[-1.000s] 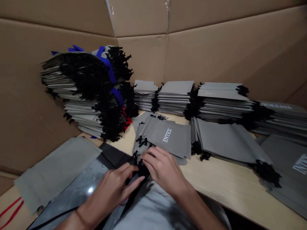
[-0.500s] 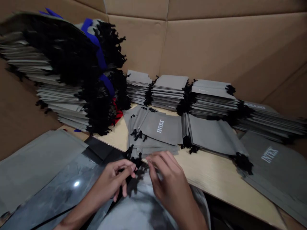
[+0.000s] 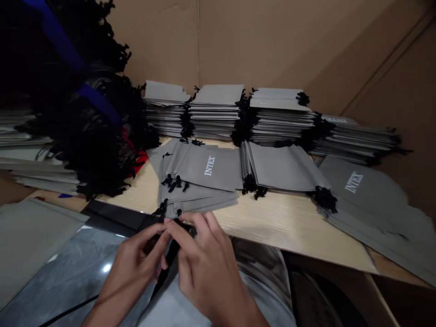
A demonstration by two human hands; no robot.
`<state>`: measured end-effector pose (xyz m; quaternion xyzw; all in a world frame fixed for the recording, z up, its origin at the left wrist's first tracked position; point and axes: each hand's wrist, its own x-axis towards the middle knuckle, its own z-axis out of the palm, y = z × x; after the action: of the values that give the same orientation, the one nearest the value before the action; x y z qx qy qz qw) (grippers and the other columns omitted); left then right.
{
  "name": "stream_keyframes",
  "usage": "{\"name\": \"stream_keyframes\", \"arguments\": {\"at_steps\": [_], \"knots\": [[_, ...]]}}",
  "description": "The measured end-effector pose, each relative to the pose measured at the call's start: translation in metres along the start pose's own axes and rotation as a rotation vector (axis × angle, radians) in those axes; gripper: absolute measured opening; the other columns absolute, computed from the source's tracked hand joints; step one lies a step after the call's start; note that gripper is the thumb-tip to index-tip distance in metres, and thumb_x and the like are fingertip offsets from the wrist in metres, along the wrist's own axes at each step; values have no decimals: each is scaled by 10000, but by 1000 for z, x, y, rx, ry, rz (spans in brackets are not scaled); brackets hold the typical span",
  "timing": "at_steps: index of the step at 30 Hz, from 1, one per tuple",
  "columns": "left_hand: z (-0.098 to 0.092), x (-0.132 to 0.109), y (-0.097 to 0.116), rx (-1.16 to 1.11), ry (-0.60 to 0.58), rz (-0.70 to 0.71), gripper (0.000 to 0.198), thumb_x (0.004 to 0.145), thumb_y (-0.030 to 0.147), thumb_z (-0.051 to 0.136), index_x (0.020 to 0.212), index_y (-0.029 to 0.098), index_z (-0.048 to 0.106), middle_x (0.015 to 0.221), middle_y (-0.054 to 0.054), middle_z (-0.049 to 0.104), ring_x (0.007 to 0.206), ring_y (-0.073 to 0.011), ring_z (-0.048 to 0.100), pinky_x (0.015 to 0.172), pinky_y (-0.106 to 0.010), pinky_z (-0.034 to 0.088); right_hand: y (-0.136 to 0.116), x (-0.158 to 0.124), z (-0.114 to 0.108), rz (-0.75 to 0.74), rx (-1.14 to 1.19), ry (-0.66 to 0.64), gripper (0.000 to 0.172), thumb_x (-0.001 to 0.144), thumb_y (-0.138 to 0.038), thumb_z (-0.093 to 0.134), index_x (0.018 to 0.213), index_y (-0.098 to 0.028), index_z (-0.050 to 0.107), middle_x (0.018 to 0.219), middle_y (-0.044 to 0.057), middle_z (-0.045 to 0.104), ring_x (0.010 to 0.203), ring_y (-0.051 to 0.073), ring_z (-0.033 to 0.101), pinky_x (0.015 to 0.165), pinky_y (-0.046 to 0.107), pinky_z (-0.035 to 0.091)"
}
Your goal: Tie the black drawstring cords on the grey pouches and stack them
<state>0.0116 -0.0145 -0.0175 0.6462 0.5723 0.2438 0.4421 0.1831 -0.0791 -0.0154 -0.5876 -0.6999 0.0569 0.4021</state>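
Note:
My left hand (image 3: 134,268) and my right hand (image 3: 204,268) meet at the near edge of the wooden table (image 3: 279,227). Their fingertips pinch together on the black drawstring (image 3: 172,247) of a grey pouch (image 3: 190,309) that lies under my hands, over my lap. Just beyond my fingers lies a fanned pile of grey INTEX pouches (image 3: 200,177) with black cord ends.
Stacks of grey pouches (image 3: 279,118) line the back of the table against cardboard walls (image 3: 259,41). A tall pile with black cords and blue straps (image 3: 64,113) stands at left. More pouches (image 3: 368,195) lie at right. A glossy dark sheet (image 3: 68,277) lies at lower left.
The view has swung to the right and closer to the table. My two hands have come together, fingertips now touching on the black cord.

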Motion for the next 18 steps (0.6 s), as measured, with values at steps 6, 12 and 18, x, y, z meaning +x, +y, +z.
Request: {"name": "stream_keyframes", "arguments": {"at_steps": [6, 12, 18], "knots": [[-6, 3, -3, -190, -60, -99, 603, 866, 782, 754, 1025, 203, 812, 504, 42, 636, 364, -132, 518, 307, -183, 377, 11, 11, 3, 83, -83, -6, 366, 905, -68, 667, 1233, -209, 748, 1205, 119, 693, 1073, 327, 597, 894, 514, 584], [-1, 3, -1, -378, -234, -240, 621, 825, 797, 764, 963, 191, 769, 427, 52, 563, 324, -102, 413, 304, -161, 258, 4, -2, 8, 34, 20, 164, 235, 1047, -125, 619, 1245, -231, 689, 1142, 103, 731, 1008, 285, 662, 870, 442, 578], [7, -2, -9, -356, -260, -221, 691, 835, 846, 718, 1002, 177, 765, 440, 9, 633, 306, -88, 396, 316, -154, 284, 4, -12, 22, 78, 184, 253, 361, 1031, -129, 657, 1364, -264, 637, 1022, 27, 794, 909, 227, 741, 825, 356, 615]]}}
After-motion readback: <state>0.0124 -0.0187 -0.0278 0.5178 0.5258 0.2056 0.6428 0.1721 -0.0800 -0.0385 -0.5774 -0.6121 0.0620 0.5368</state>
